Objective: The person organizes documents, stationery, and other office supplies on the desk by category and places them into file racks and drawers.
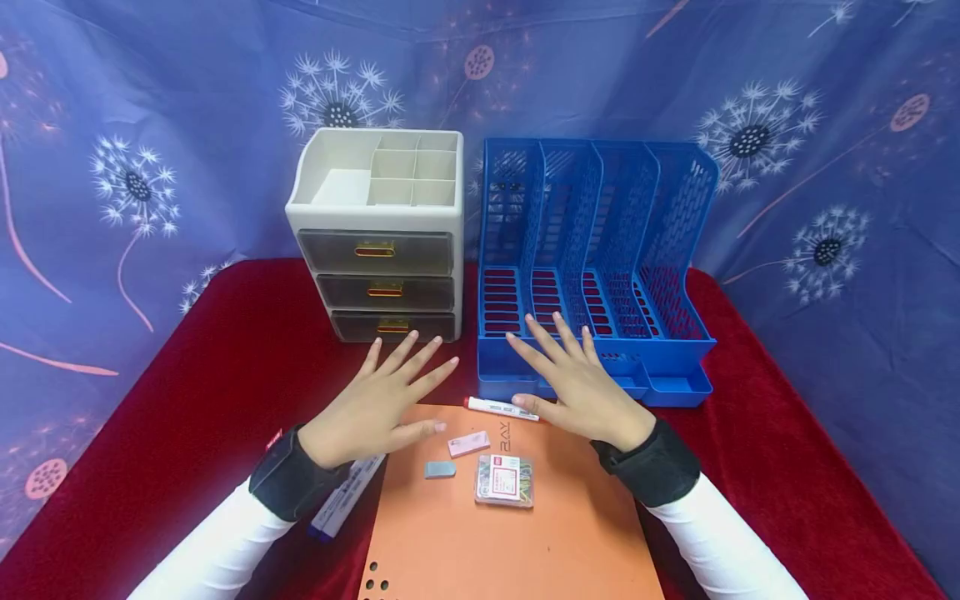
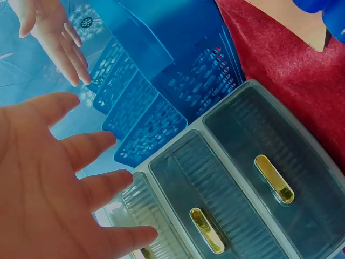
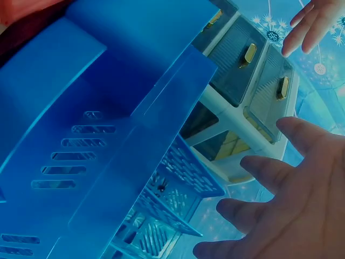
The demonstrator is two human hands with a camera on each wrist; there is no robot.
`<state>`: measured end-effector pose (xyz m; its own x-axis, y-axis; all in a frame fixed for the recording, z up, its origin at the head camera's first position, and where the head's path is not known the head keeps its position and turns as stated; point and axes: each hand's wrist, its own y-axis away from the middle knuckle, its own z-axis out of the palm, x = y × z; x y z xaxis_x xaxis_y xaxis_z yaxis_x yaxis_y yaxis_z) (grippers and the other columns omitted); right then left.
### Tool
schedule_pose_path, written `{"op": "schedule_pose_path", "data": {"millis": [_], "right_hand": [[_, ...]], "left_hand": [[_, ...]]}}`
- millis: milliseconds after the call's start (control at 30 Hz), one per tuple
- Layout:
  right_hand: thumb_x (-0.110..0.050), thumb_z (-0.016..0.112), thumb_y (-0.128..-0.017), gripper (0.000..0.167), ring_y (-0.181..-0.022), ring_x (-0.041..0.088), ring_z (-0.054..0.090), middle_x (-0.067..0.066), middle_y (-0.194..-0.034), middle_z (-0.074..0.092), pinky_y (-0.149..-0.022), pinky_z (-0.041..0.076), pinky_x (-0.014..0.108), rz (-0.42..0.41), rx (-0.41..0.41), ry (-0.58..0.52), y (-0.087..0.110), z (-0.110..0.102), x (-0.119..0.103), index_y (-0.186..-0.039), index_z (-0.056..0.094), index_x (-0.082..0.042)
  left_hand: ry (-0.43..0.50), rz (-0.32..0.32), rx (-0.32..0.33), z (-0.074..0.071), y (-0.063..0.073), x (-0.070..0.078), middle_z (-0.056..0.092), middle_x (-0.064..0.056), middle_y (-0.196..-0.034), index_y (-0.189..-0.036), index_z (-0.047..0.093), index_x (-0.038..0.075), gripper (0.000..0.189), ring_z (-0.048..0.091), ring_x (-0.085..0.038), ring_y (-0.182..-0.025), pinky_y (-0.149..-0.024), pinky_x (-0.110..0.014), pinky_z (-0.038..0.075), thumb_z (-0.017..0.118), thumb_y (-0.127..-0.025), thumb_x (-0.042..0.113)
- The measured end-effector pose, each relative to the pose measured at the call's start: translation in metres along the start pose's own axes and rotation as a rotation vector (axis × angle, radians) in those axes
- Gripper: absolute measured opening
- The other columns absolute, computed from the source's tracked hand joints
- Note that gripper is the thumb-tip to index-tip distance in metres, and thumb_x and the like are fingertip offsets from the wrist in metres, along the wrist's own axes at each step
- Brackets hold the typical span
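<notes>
My left hand (image 1: 373,407) is spread flat in front of the white drawer organizer (image 1: 378,218), fingers straight, holding nothing. The right hand (image 1: 583,390) is spread likewise before the blue file rack (image 1: 596,354), its thumb overlapping a red-capped white marker (image 1: 491,407) in the head view. Between the hands, on an orange board (image 1: 540,550), lie a pink block like an eraser (image 1: 468,443), a small grey-blue block (image 1: 439,470) and a clear box of colourful paper clips (image 1: 516,493). White markers with blue ends (image 1: 347,497) lie partly hidden by the left wrist.
Dark red cloth (image 1: 795,467) covers the table. The organizer has three grey drawers with gold handles and an open compartmented top. Beside it, the rack has four tall slots and small front trays. A blue dandelion-print curtain (image 1: 570,67) hangs behind.
</notes>
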<state>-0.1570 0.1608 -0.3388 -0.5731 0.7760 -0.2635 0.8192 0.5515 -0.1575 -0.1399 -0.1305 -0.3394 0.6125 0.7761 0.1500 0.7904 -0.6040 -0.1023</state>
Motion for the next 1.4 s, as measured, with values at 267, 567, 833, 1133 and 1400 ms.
{"op": "schedule_pose_path", "data": {"millis": [267, 567, 833, 1133, 1400], "right_hand": [[-0.055, 0.054, -0.087, 0.077, -0.143, 0.037, -0.009, 0.009, -0.158, 0.008, -0.107, -0.004, 0.066, -0.012, 0.007, 0.014, -0.002, -0.001, 0.000, -0.150, 0.024, -0.025], [-0.058, 0.051, -0.087, 0.077, -0.143, 0.040, -0.005, 0.010, -0.158, 0.008, -0.108, -0.001, 0.066, -0.026, 0.004, 0.018, -0.004, -0.001, -0.001, -0.150, 0.023, -0.025], [-0.055, 0.054, -0.087, 0.076, -0.143, 0.039, -0.007, 0.008, -0.158, 0.007, -0.108, -0.003, 0.064, -0.032, 0.002, -0.001, -0.005, -0.001, -0.002, -0.150, 0.023, -0.024], [-0.056, 0.051, -0.088, 0.074, -0.143, 0.038, -0.004, 0.008, -0.158, 0.009, -0.109, -0.003, 0.063, -0.067, 0.009, -0.011, -0.008, -0.003, -0.005, -0.150, 0.025, -0.024], [-0.052, 0.053, -0.089, 0.070, -0.143, 0.034, 0.015, 0.009, -0.153, 0.027, -0.111, 0.007, 0.061, -0.166, 0.027, -0.083, -0.024, -0.018, -0.010, -0.147, 0.033, -0.018]], "left_hand": [[-0.002, -0.005, 0.002, -0.003, 0.000, 0.000, 0.017, -0.005, -0.157, -0.149, 0.028, 0.026, 0.075, 0.005, -0.033, -0.144, -0.110, -0.063, 0.001, 0.050, -0.086, 0.060], [0.017, -0.015, 0.009, -0.005, 0.002, -0.001, 0.017, -0.005, -0.157, -0.148, 0.029, 0.025, 0.074, 0.006, -0.033, -0.144, -0.110, -0.063, 0.001, 0.051, -0.086, 0.058], [0.021, -0.031, 0.014, -0.003, 0.002, -0.003, 0.016, -0.005, -0.157, -0.149, 0.025, 0.026, 0.073, 0.005, -0.033, -0.144, -0.110, -0.062, 0.001, 0.048, -0.088, 0.058], [0.030, -0.057, 0.039, -0.004, 0.002, -0.005, 0.016, -0.006, -0.157, -0.149, 0.026, 0.026, 0.072, 0.006, -0.033, -0.144, -0.111, -0.061, 0.000, 0.047, -0.088, 0.059], [0.183, -0.081, 0.218, -0.016, -0.003, -0.019, 0.027, -0.010, -0.153, -0.149, 0.027, 0.017, 0.067, 0.019, -0.033, -0.142, -0.110, -0.059, 0.015, 0.047, -0.093, 0.048]]}}
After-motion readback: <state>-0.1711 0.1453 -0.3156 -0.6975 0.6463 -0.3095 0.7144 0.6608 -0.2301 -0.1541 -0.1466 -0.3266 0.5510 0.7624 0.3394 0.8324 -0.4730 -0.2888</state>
